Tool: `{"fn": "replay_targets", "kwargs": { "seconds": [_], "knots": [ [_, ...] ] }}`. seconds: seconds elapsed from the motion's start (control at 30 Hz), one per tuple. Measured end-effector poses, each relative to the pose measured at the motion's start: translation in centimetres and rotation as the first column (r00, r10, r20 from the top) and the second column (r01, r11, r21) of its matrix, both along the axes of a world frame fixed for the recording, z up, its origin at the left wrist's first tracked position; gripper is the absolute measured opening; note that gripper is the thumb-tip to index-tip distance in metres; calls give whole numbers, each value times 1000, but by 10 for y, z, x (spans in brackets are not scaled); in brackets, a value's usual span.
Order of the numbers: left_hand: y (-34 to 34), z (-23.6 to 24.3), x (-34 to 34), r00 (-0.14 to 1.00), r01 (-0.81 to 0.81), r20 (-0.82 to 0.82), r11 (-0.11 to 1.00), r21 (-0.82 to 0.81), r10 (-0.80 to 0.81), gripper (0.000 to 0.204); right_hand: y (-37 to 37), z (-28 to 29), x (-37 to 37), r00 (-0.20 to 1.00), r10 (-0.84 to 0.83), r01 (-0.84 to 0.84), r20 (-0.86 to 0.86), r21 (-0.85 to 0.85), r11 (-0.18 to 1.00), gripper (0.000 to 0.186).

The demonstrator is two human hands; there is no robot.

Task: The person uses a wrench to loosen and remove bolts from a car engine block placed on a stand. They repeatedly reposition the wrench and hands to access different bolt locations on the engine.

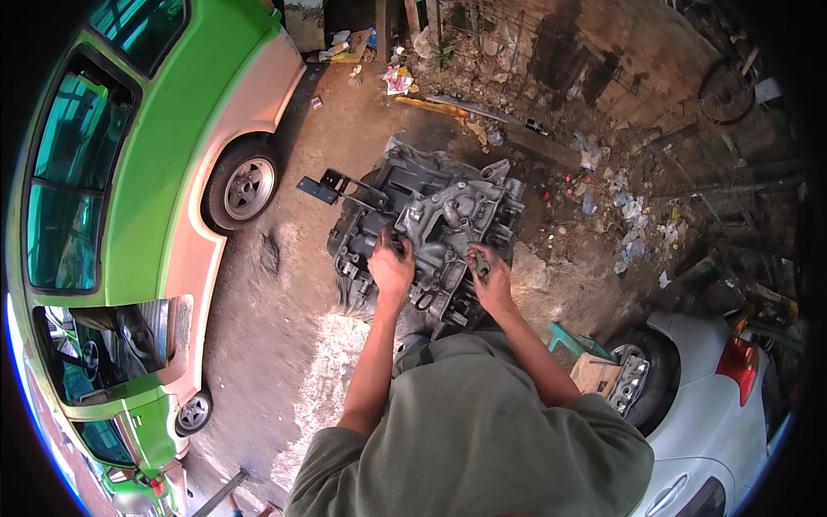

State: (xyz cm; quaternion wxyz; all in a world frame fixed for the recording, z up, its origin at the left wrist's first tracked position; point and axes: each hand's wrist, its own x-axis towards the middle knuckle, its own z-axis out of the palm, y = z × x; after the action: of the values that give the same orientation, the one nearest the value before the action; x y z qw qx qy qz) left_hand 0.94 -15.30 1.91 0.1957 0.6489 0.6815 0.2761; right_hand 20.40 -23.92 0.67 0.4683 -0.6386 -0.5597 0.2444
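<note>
"Our olive shirt [491,422] is nearest; what are our hands doing?"

"Our right hand [494,283] grasps a small green piece [482,266]. Our left hand [392,269] has curled fingers; we can't tell whether they hold anything."

"Where's our metal casing [448,209]?"

"Beneath and ahead of both hands. Well left of our left hand, we see a green-and-pink vehicle [185,112]."

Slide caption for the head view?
Left hand and right hand over a grey metal assembly, green van at left, silver car at right.
</note>
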Motion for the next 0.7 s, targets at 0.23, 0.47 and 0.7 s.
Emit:
{"fn": "replay_targets", "kwargs": {
  "seconds": [0.23,0.47,0.7],
  "knots": [
    [0,-4,-1,1000,10,0,997,71,-10,44,68,0,33,913,-269,189,-307,-265,945,35],
    [-1,3,1,999,-7,44,1000,1,7,42,196,12,74,993,73,-110,-88,-586,803,43],
    [-1,0,3,998,-39,41,998,42,37,38,196,16,84,843,-248,36,-478,-409,912,33]
  ]
}}
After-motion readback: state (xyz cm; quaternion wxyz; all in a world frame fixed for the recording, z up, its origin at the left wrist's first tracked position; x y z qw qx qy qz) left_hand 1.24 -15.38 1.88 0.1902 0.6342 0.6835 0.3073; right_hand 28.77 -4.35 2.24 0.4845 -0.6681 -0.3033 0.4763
